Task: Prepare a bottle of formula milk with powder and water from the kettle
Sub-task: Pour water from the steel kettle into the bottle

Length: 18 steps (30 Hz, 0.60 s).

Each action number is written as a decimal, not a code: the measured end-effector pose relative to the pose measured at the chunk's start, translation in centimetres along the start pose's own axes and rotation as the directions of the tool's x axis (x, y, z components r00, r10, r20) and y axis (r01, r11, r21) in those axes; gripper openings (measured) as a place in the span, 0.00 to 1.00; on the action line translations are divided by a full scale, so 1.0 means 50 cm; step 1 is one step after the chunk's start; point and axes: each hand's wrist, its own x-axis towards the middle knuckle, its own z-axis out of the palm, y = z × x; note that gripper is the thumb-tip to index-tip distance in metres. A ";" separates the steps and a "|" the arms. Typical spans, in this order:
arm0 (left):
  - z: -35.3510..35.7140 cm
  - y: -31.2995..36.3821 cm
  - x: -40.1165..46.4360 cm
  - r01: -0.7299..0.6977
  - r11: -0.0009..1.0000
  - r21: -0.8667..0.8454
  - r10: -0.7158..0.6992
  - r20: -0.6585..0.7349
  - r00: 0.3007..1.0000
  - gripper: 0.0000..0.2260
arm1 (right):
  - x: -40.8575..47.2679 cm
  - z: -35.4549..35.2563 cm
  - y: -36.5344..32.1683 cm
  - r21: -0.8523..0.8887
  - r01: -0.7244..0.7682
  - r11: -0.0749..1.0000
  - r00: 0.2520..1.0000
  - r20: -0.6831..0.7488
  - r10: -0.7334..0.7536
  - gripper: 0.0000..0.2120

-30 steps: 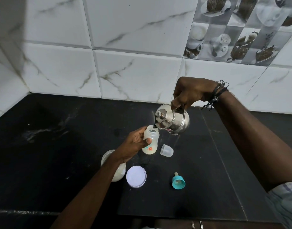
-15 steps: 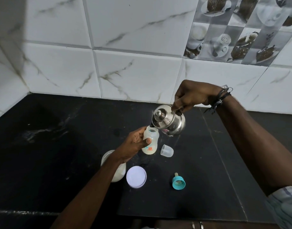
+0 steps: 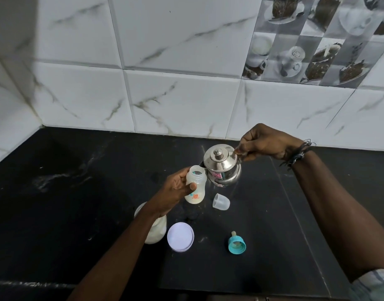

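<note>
A small clear baby bottle [image 3: 195, 185] with an open neck stands on the black counter [image 3: 78, 203], whitish at the bottom. My left hand [image 3: 175, 190] grips it from the left. My right hand [image 3: 264, 142] holds the handle of a small steel kettle [image 3: 222, 168], which hangs nearly level just right of the bottle, its spout by the bottle's rim. An open jar of white powder [image 3: 157, 232] sits partly hidden under my left forearm, its white lid [image 3: 180, 236] lying beside it.
A clear bottle cap [image 3: 221, 202] lies on its side right of the bottle. A teal teat ring [image 3: 236, 245] lies nearer the counter's front. White marble tiles [image 3: 182, 101] wall off the back and left.
The kettle has tipped back from its steep pouring tilt to almost level and dropped a little, and my right hand came down with it. My left hand and the bottle stayed put.
</note>
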 end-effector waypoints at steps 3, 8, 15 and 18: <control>-0.002 0.004 -0.002 -0.010 1.000 -0.003 0.010 -0.022 1.000 0.35 | 0.011 0.002 0.026 0.073 -0.011 0.997 1.000 -0.024 0.013 0.12; -0.015 0.021 -0.005 -0.046 0.999 -0.003 0.046 -0.055 0.997 0.33 | 0.030 0.014 0.061 0.201 -0.029 0.979 0.998 -0.049 0.039 0.07; -0.038 0.025 -0.007 -0.059 0.997 -0.047 0.054 -0.097 0.994 0.35 | 0.092 0.046 0.111 0.256 -0.038 0.966 0.995 -0.078 0.060 0.11; -0.044 0.022 -0.011 -0.060 0.996 -0.070 0.052 -0.103 0.993 0.36 | 0.118 0.075 0.134 0.264 -0.061 0.963 0.995 -0.061 0.080 0.11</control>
